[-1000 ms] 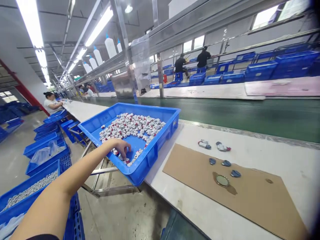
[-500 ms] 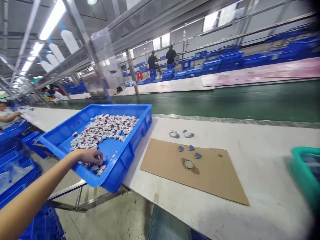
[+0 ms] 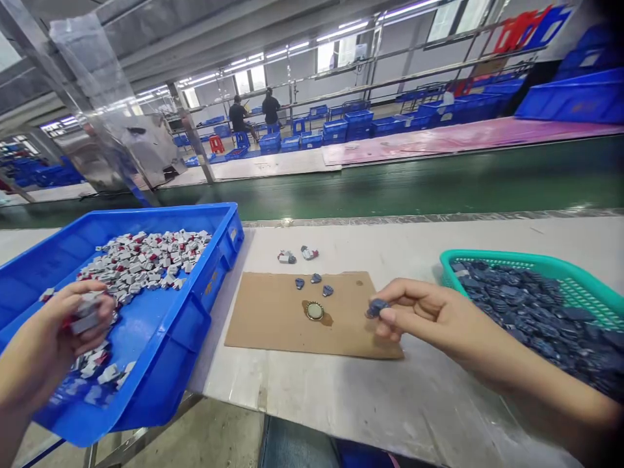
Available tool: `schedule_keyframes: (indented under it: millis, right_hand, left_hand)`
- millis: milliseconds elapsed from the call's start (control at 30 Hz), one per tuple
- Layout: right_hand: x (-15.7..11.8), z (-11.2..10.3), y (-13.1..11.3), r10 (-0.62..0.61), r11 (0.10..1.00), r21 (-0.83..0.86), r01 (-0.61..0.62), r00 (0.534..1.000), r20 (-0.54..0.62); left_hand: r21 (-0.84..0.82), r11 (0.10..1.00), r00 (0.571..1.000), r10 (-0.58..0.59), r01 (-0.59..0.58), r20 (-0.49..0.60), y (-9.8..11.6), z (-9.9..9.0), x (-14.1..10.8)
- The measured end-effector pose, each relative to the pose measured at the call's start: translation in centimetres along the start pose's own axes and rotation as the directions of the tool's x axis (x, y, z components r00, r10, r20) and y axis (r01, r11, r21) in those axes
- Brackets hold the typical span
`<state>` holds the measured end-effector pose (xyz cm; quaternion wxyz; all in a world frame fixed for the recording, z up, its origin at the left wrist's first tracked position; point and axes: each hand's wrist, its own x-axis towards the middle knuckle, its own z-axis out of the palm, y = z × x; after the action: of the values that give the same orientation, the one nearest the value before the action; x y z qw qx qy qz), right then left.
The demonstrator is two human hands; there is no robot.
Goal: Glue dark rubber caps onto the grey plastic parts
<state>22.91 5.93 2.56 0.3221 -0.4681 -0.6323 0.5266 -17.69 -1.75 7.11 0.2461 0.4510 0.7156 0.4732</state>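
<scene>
Over the blue tray (image 3: 195,305) at the left, my left hand (image 3: 63,331) has its fingers curled round a grey-white piece (image 3: 86,313). Many grey-white pieces with red parts (image 3: 146,260) lie in that tray. My right hand (image 3: 414,312) pinches a dark blue piece (image 3: 377,307) above the right edge of the brown cardboard (image 3: 273,325). On the cardboard sit several small dark blue pieces (image 3: 327,290) and a round dish (image 3: 314,311) with a wet stain beside it. Two joined grey and blue pieces (image 3: 309,252) rest behind the cardboard.
A green basket (image 3: 531,259) full of dark blue pieces stands at the right. Behind the white tabletop (image 3: 400,240) runs a green belt (image 3: 292,201). Two people (image 3: 270,109) are far off, among blue crates (image 3: 358,123). A metal post (image 3: 192,136) rises beyond the belt.
The view has turned right, bringing more of the green basket in. My left hand has lifted from the tray with a grey-white piece. My right hand has appeared, holding a dark blue piece.
</scene>
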Motion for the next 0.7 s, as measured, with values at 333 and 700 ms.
schedule_keyframes:
  millis: [333, 700]
  right_hand:
    - [-1.0, 4.6, -0.9, -0.046, 0.999, 0.019, 0.046, 0.999, 0.015]
    - [-1.0, 6.7, -0.9, -0.173, 0.978, -0.125, 0.169, 0.985, -0.019]
  left_hand:
    - [-0.575, 0.518, 0.679, -0.016, 0.633, 0.734, 1.1, 18.2, -8.5]
    - [-0.592, 0.552, 0.743, -0.078, 0.588, 0.665, 0.4, 18.9, -8.2]
